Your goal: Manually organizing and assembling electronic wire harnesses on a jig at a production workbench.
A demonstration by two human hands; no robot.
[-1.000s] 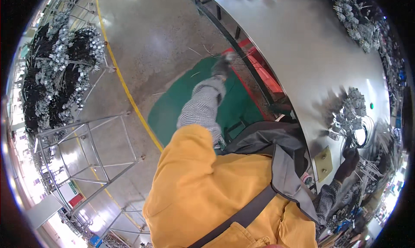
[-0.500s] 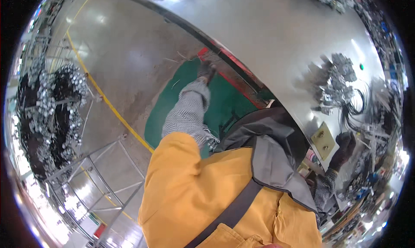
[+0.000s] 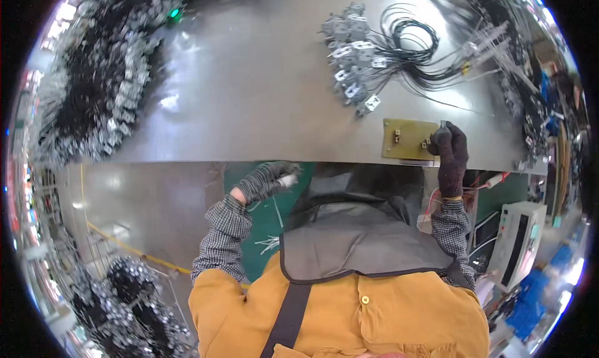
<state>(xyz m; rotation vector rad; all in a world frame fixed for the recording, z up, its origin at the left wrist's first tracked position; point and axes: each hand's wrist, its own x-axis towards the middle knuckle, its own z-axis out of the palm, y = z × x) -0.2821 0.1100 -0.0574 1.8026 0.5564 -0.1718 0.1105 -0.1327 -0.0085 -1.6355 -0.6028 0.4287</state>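
My left hand (image 3: 269, 181), in a grey striped glove, is just below the table's front edge. Its fingers are curled, with a small whitish thing (image 3: 288, 181) at the fingertips that is too blurred to name. At the right, my right hand (image 3: 452, 151) wears a dark glove and rests by the table edge, fingers pinched together. A small grey metal piece (image 3: 443, 124) sticks up from its fingertips. Touching or very near this hand is a yellowish plate (image 3: 409, 147) with small metal fittings, lying at the table edge.
On the metal table (image 3: 249, 96) lie a bundle of black cables with metal connector ends (image 3: 355, 58) and a large pile of similar parts (image 3: 106, 77) at the left. A pale box-shaped device (image 3: 516, 242) stands below at right. A green mat (image 3: 259, 233) covers the floor.
My view has turned to face the table. My left hand has come up from low over the green mat to the table edge. My right hand remains beside the yellowish plate.
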